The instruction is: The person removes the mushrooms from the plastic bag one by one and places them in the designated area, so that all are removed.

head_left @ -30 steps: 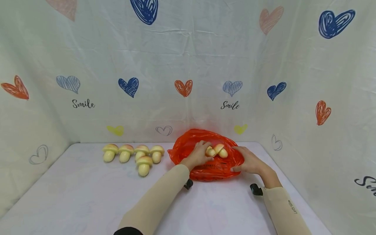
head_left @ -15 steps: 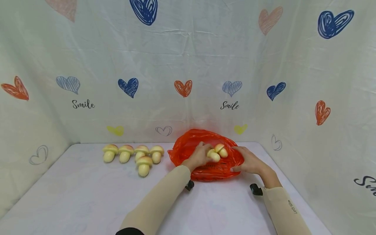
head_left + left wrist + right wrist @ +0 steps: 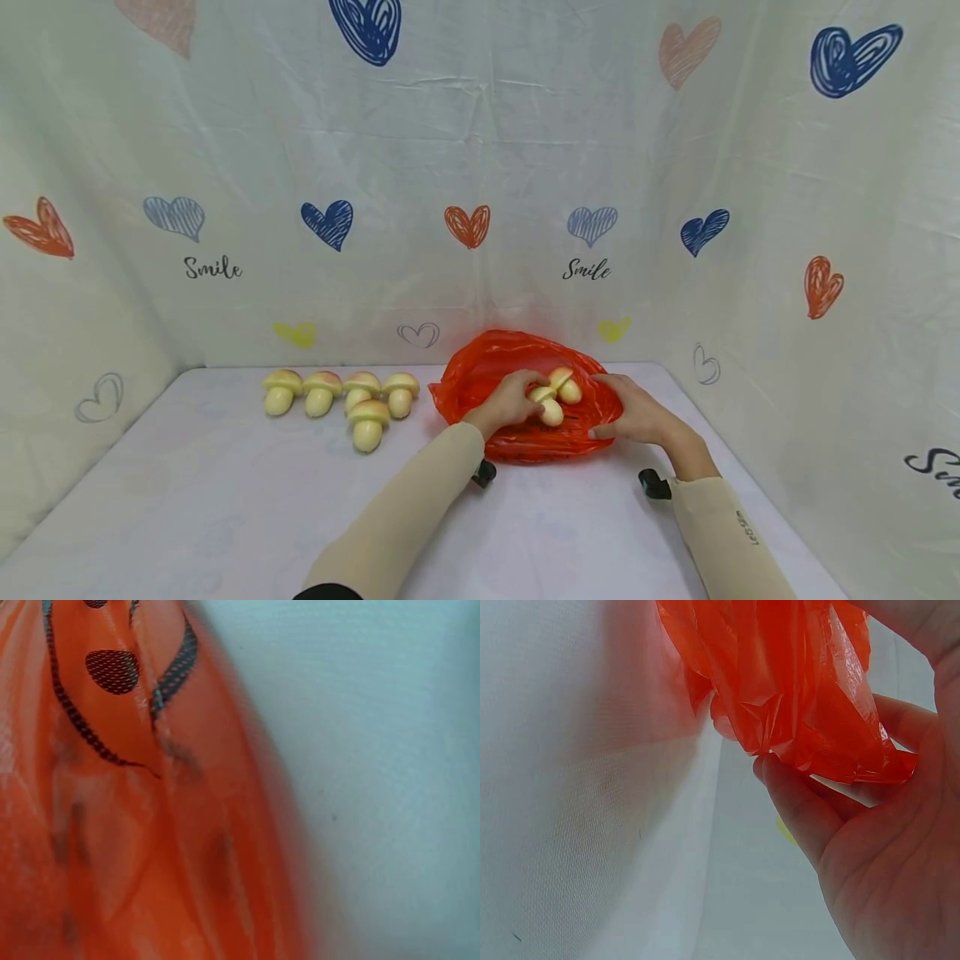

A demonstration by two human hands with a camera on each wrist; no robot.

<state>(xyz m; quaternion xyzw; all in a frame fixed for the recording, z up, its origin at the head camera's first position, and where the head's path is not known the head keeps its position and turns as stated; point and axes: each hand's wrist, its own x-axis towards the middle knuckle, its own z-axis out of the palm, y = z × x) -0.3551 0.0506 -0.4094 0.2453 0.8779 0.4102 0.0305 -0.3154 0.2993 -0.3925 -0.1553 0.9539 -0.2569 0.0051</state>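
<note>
A red plastic bag (image 3: 480,367) lies on the table with its mouth spread toward me; its printed side fills much of the left wrist view. Inside it, my left hand (image 3: 506,402) holds a pale yellow mushroom (image 3: 552,412) at the cap, fingers above and thumb below, stem pointing forward and down. Another mushroom (image 3: 568,389) with a pinkish cap lies in the bag just behind it. My right hand (image 3: 637,410) grips the bag's right rim; in the right wrist view its fingers (image 3: 795,799) pinch the crumpled red plastic.
Several similar mushrooms stand left of the bag: a back row including one mushroom (image 3: 279,400) at its left end, and one mushroom (image 3: 367,435) nearer. The white-covered table (image 3: 225,508) meets a heart-printed curtain (image 3: 480,292) behind the bag.
The mushroom in my left hand has turned and shifted down toward the bag's front, its stem coming into view. My left hand dips slightly; the right hand stays at the rim.
</note>
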